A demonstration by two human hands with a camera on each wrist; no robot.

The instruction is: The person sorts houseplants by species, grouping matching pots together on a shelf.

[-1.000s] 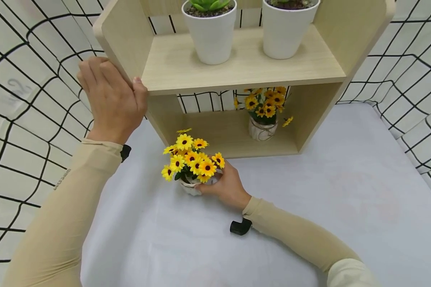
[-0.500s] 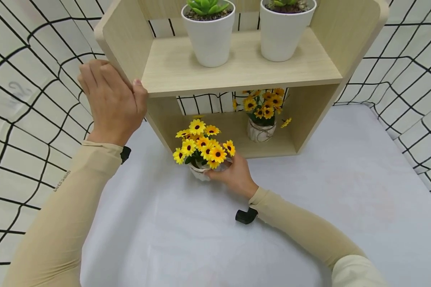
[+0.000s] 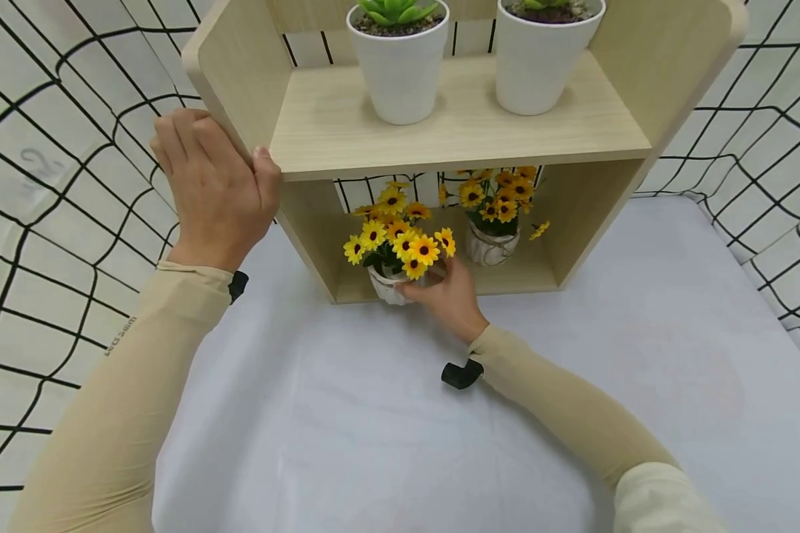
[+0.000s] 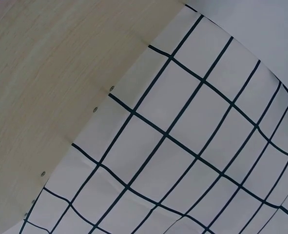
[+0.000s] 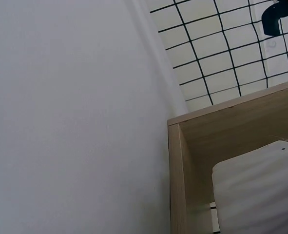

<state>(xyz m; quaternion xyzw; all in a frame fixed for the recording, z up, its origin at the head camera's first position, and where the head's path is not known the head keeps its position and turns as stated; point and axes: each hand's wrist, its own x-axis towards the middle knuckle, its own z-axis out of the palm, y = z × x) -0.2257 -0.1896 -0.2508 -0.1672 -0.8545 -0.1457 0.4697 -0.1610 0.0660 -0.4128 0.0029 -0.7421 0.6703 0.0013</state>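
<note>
My left hand [image 3: 216, 189] grips the left side panel of a pale wooden shelf [image 3: 453, 155], its thumb at the panel's front edge. In the left wrist view only the panel's wood [image 4: 61, 92] shows, not the fingers. My right hand [image 3: 456, 300] holds a potted plant with yellow daisy-like flowers [image 3: 400, 240] by its whitish pot, at the front left of the lower compartment. Whether the pot touches the compartment floor I cannot tell. In the right wrist view that pot [image 5: 260, 190] appears beside the shelf's corner; the hand is out of frame.
A second pot of orange-yellow flowers [image 3: 492, 244] stands in the lower compartment's right half. Two succulents in white pots, the left pot [image 3: 403, 81] and the right pot [image 3: 540, 66], stand on the upper board. Black wire grid [image 3: 60, 215] surrounds the white-covered table [image 3: 373, 422].
My right hand has carried the yellow flower pot away from me and slightly right, from the table before the shelf to the lower compartment's front. The left hand keeps its grip on the panel.
</note>
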